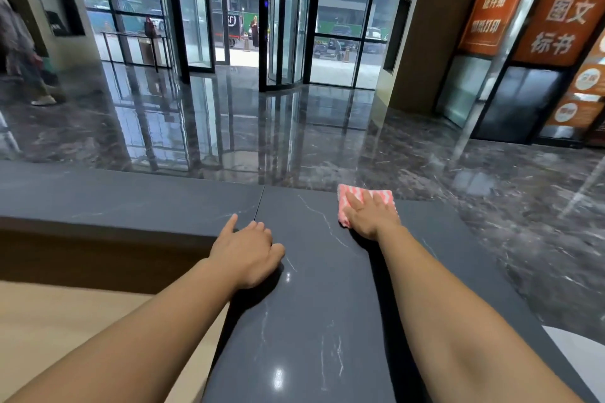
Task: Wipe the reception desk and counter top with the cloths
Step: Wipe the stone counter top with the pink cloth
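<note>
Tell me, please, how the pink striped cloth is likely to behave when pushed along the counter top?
The cloth looks soft and floppy: it lies flat under the right hand, so it would probably bunch unless pressed flat. The counter top is glossy, so it should likely slide easily. It seems light and would droop if lifted.

The shiny dark floor is reflecting the glass door. Orange signs are hanging at the right, and a blurred person is showing at far left.
</note>
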The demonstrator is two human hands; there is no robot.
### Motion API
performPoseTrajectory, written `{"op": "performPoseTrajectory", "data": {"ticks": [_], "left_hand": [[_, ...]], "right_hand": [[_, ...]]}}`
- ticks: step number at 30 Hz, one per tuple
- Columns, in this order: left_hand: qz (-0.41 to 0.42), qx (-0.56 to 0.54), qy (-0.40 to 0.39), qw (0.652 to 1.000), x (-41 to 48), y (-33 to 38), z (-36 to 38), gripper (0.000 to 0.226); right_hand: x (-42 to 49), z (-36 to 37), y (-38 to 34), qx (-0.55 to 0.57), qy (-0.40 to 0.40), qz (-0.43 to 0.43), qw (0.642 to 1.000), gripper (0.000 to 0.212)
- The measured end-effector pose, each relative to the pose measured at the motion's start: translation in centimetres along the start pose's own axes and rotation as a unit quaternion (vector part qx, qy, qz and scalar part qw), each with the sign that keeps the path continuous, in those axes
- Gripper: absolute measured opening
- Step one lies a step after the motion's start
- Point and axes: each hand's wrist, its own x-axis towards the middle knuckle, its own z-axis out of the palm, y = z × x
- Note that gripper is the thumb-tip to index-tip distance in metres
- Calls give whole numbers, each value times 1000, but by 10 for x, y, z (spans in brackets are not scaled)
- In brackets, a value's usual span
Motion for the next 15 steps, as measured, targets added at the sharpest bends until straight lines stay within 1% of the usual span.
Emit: {"op": "performPoseTrajectory", "data": {"ticks": [3, 5, 9, 11, 13, 15], "left_hand": [[-24, 13, -3, 1000, 2, 7, 3, 44], [-29, 7, -9, 1000, 1, 8, 2, 45], [-30, 2, -20, 999, 1, 9, 2, 46], [-37, 12, -16, 999, 1, 11, 5, 51], [-36, 21, -9, 999, 1, 14, 6, 54], [-23, 26, 3, 999, 1, 17, 8, 57]], "right_hand": [[-12, -5, 28, 9, -12, 45, 999, 55], [-21, -8, 29, 23, -20, 69, 997, 57], [-46, -7, -14, 44, -12, 104, 994, 68], [-53, -3, -48, 22, -5, 71, 997, 71], [-50, 2, -81, 13, -17, -1, 1000, 69], [-42, 7, -104, 9, -28, -82, 996, 61]]}}
